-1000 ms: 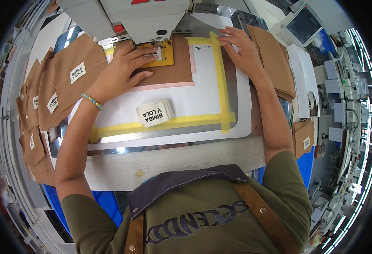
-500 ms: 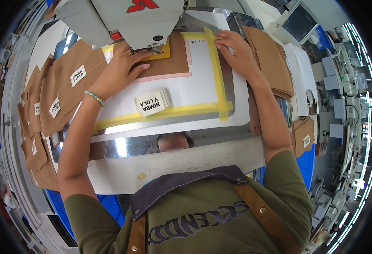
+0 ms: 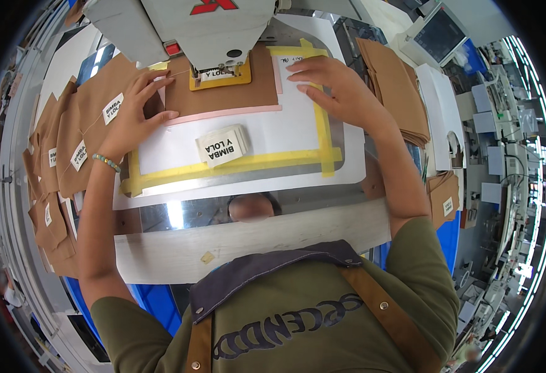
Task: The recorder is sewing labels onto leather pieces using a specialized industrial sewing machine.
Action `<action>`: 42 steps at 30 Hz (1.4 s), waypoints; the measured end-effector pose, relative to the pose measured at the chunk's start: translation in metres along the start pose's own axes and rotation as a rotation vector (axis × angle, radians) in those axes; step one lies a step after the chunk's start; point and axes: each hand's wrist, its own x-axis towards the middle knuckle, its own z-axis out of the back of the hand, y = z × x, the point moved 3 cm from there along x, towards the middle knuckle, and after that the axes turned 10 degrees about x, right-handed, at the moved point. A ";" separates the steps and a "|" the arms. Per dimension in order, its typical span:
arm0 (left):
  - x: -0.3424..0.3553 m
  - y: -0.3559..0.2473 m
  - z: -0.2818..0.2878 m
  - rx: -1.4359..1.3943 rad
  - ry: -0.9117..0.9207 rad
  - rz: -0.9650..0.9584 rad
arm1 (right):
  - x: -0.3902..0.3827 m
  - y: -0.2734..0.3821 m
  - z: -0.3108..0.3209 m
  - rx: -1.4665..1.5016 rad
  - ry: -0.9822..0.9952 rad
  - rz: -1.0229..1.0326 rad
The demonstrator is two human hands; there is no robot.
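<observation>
A brown piece (image 3: 223,99) with a pink strip along its edges lies on a white, yellow-taped template (image 3: 291,137) under the white machine head (image 3: 223,28). A yellow plate (image 3: 242,78) with a white label in it sits beneath the needle. My left hand (image 3: 142,112) is open, fingers curved apart, at the piece's left edge, beside brown pieces bearing labels (image 3: 80,155). My right hand (image 3: 332,93) is open over the template's right side, fingertips near the piece's right edge; whether they touch is unclear. A small stack of white labels (image 3: 220,146) lies on the template.
Stacked brown pieces (image 3: 391,93) and white boards (image 3: 437,118) stand at the right, with a screen (image 3: 437,34) behind. A smaller brown bundle (image 3: 440,196) lies at lower right. A pale table edge (image 3: 254,236) runs before me, with blue bins (image 3: 158,301) below.
My left hand has moved left, off the area by the yellow plate. My right hand has moved down and left toward the brown piece. The template has shifted slightly up the picture.
</observation>
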 end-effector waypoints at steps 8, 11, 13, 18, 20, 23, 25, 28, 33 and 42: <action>0.003 -0.003 -0.001 -0.026 0.065 0.026 | -0.004 0.000 -0.015 -0.184 0.037 0.032; 0.005 -0.014 -0.003 0.166 -0.065 -0.124 | -0.001 0.022 -0.021 -0.214 0.013 0.136; 0.006 -0.026 -0.010 0.118 -0.082 -0.158 | -0.001 0.032 -0.029 -0.291 0.013 0.196; 0.005 -0.058 -0.015 0.223 -0.230 -0.429 | -0.004 0.030 -0.046 -0.242 0.040 0.195; 0.002 -0.057 -0.013 0.239 -0.216 -0.434 | -0.005 0.031 -0.046 -0.310 0.055 0.232; -0.008 -0.054 -0.006 0.279 -0.173 -0.430 | -0.011 0.039 -0.031 -0.248 0.013 0.220; -0.019 -0.049 0.001 0.300 -0.141 -0.428 | -0.021 0.036 -0.018 -0.246 -0.016 0.218; -0.050 0.010 0.011 0.435 -0.170 -0.190 | -0.037 0.031 0.002 -0.275 -0.061 0.164; -0.102 0.089 0.030 0.529 -0.145 0.099 | -0.066 0.010 0.049 -0.376 -0.178 0.082; -0.073 0.079 0.044 0.394 -0.098 0.086 | -0.142 -0.008 0.131 -0.531 -0.139 -0.331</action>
